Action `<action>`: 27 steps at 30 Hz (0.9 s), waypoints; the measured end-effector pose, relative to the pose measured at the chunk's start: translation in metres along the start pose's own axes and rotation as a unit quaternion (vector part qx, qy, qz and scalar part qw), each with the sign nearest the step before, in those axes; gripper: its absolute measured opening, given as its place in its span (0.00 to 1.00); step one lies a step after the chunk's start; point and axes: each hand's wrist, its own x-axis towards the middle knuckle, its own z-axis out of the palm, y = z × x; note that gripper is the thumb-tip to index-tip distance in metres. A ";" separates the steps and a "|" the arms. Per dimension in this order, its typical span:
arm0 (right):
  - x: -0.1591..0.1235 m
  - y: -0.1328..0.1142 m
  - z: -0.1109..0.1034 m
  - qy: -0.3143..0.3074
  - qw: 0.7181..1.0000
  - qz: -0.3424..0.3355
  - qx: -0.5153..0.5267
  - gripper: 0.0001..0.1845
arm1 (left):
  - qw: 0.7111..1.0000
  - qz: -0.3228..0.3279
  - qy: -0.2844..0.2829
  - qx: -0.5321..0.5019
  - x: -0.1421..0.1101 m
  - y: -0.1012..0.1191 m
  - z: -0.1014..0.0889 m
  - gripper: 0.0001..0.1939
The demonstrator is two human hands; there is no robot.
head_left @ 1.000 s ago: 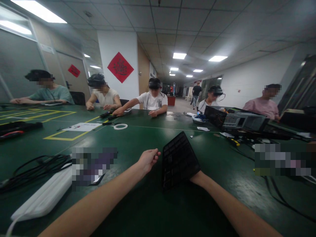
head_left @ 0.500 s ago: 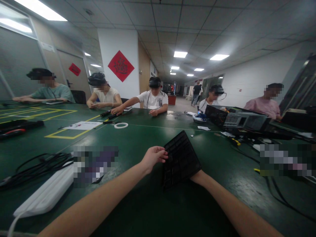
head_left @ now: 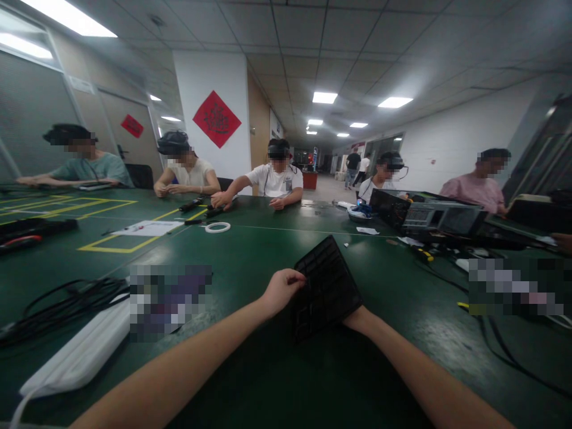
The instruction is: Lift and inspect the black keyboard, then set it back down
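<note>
A black, flat tray with a raised grid of square cells is held up tilted above the green table. My right hand grips it from behind at the lower right edge, its fingers hidden by the tray. Over the tray's left side, my left hand is closed in a pinch, thumb and fingertips close to the cells. Whatever lies between those fingertips is too small or dark to make out.
A white power strip and black cables lie left. Further off are a white tape ring, a paper sheet and an opened computer case at right. Several people sit around the table.
My left hand has shifted slightly right toward the cells, and its fingers have drawn together into a tighter pinch. The tray and my right hand stay nearly in place.
</note>
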 end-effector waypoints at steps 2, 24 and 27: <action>-0.001 -0.003 0.002 0.009 1.000 0.004 0.007 0.17 | 0.996 0.066 -0.005 0.060 -0.001 0.002 -0.003 0.06; -0.004 -0.006 0.002 -0.024 0.999 -0.014 -0.024 0.15 | 0.985 0.095 -0.025 0.142 0.000 0.002 0.001 0.05; -0.001 -0.003 0.000 -0.014 0.998 -0.026 -0.052 0.16 | 0.989 0.078 -0.007 0.128 0.000 0.001 0.001 0.06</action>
